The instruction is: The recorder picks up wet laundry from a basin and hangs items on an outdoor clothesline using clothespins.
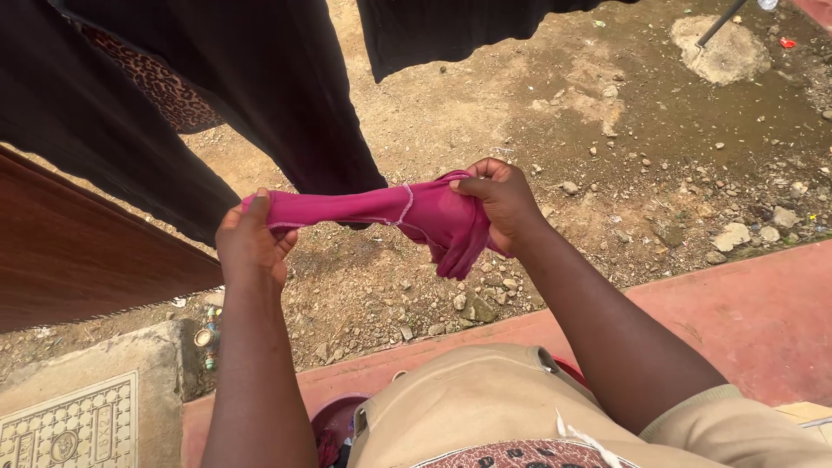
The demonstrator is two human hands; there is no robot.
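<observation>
I stretch the small magenta knit garment (pixel 390 212) taut, left hand (pixel 251 247) and right hand (pixel 503 204) both pinching its ends; draping it calls for an even lift.

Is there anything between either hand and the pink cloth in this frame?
Nothing visible. The left hand pinches one end of the pink cloth and the right hand grips the bunched other end, so both touch it directly. The black garments hang behind it, not between.

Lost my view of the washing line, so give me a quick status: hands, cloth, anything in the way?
Left hand and right hand both grip the small pink fabric garment, stretched between them. Black hanging clothes directly behind.
</observation>
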